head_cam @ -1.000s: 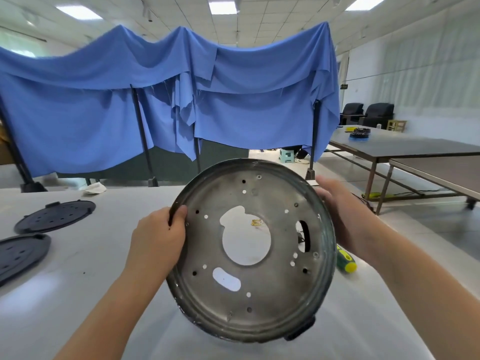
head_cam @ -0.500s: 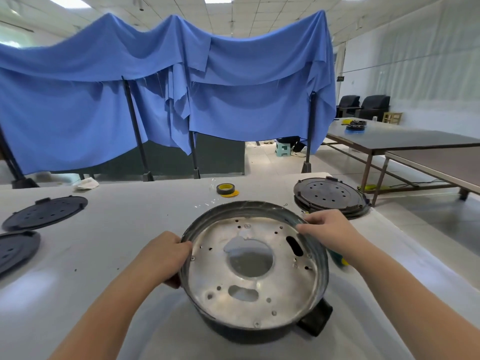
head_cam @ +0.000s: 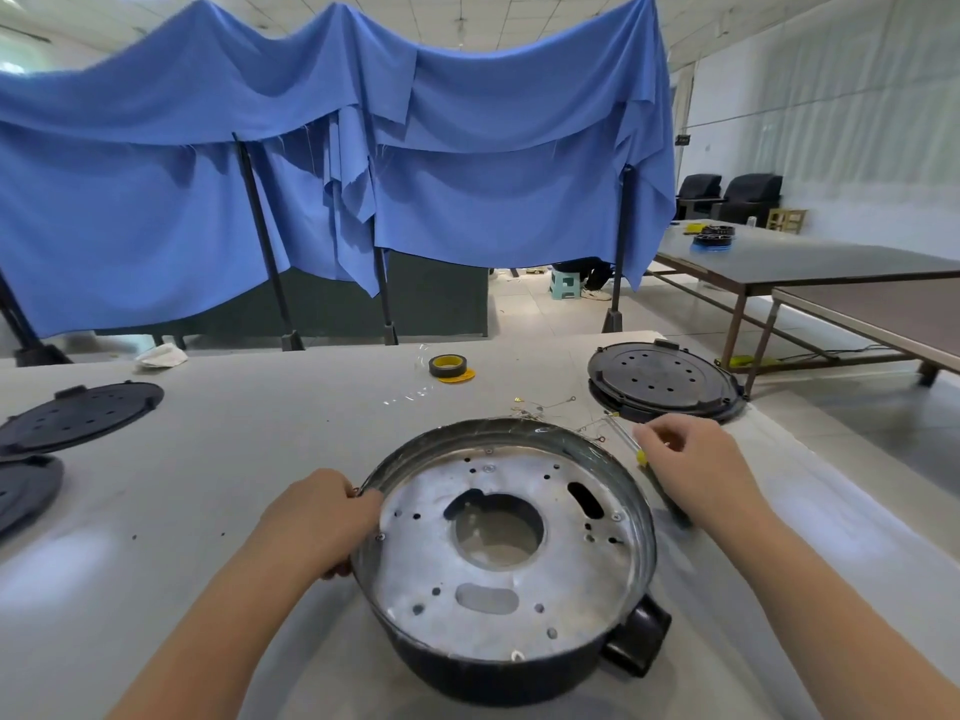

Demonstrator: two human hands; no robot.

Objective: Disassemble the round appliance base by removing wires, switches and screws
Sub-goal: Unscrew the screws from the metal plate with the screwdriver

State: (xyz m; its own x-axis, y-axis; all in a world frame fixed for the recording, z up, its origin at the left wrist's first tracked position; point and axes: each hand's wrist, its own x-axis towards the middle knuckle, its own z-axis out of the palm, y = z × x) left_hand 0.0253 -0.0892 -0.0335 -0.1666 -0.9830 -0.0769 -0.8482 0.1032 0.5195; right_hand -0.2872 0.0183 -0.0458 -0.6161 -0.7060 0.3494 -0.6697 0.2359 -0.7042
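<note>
Round base [head_cam: 506,553] sits open side up on tabletop [head_cam: 260,433], near centre. Left hand [head_cam: 322,522] grips its left rim, fingers curled over the edge. Right hand [head_cam: 696,465] is at the screwdriver [head_cam: 657,478] just right of the base, fingers curled down onto the handle; a firm grasp cannot be confirmed. Loose wires [head_cam: 550,410] lie just beyond the far rim. Risk: thin metal rim may cut the fingers; if the left grip loosens, the base could turn under the driver and the tip slip off a screw.
</note>
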